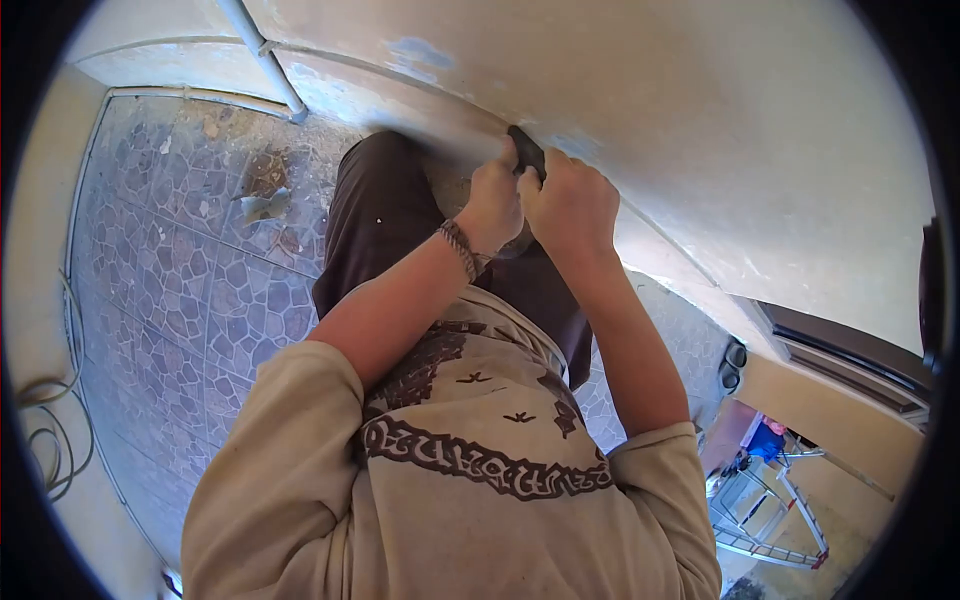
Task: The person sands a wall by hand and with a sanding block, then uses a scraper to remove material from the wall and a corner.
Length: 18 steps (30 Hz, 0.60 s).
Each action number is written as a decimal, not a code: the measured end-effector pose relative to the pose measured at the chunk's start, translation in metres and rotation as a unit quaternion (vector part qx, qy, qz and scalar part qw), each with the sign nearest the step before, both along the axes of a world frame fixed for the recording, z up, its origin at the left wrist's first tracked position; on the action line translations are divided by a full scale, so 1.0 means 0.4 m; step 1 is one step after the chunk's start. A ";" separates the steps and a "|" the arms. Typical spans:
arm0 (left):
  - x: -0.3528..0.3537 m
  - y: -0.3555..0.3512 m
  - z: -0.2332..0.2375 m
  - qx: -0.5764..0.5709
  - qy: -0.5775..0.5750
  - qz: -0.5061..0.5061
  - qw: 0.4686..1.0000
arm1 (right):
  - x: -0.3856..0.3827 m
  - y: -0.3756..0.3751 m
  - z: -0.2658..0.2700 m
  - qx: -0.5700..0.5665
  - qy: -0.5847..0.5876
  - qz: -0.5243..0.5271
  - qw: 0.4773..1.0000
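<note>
Both my hands are close together at the lower part of the wall, around a small dark, flat-looking object (526, 152) whose exact kind I cannot make out. My left hand (491, 205), with a braided bracelet (459, 248) at the wrist, is closed with its fingertips at the object's left side. From the right, my right hand (575, 203) grips the same object, its thumb along the near end. The object's top end touches or nearly touches the pale wall (700, 120), by a ledge line with patches of worn paint.
Stone-patterned floor tiles (190, 270) carry debris (265, 205) on the left. A pipe (265, 60) runs down the wall into the floor. Coiled hose (55, 440) lies far left. A metal ladder (770, 520) and dark shoes (733, 365) are at right.
</note>
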State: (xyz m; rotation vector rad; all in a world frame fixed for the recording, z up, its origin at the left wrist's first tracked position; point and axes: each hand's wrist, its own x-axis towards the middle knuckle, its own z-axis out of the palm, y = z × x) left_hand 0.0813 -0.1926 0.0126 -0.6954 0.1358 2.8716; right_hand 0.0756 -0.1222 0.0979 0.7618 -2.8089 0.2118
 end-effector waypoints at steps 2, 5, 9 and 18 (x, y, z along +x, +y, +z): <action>-0.001 -0.006 -0.022 -0.057 0.019 0.014 0.998 | 0.014 0.011 0.030 -0.047 0.005 0.002 0.999; 0.073 -0.002 0.101 -0.065 0.074 -0.035 0.995 | 0.080 0.042 0.131 -0.126 -0.024 -0.021 0.991; 0.001 -0.011 0.027 -0.110 -0.019 -0.020 0.994 | 0.001 0.012 0.007 -0.051 0.008 -0.002 0.999; 0.020 -0.025 0.087 -0.108 0.023 -0.026 0.993 | 0.029 0.009 0.058 -0.057 0.005 -0.047 0.997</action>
